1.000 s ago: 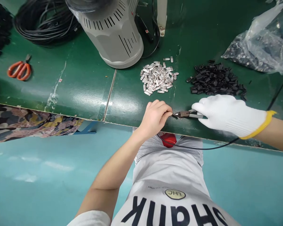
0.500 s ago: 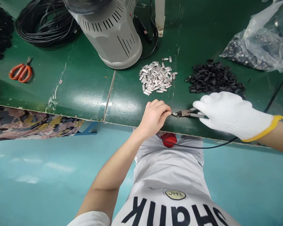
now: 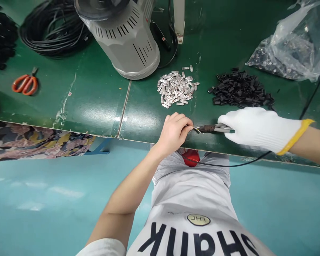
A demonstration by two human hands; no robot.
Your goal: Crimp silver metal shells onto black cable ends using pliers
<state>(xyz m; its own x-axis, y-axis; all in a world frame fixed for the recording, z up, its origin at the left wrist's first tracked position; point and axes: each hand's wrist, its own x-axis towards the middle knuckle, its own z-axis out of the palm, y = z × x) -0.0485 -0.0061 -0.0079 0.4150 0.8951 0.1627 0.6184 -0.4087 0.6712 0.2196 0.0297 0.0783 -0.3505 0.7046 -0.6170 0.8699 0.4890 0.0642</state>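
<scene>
My bare left hand [image 3: 174,131] is closed in a pinch near the front edge of the green table [image 3: 96,99], holding the end of a thin black cable [image 3: 229,165] that loops under the table edge. My right hand [image 3: 256,126], in a white glove with a yellow cuff, grips small pliers [image 3: 212,128]. The pliers' tips meet my left fingertips. Just beyond lie a pile of small silver metal pieces [image 3: 176,89] and a pile of small black pieces [image 3: 240,92].
A grey ribbed machine base [image 3: 125,39] stands at the back. Black cable coils [image 3: 53,25] lie far left, with orange-handled scissors [image 3: 25,84] nearer. A clear plastic bag [image 3: 293,46] of dark parts sits at the right. Patterned fabric [image 3: 29,142] shows below the table's left edge.
Both hands have stayed together at the table edge; my right hand and the pliers shifted only slightly. The view has drifted a little.
</scene>
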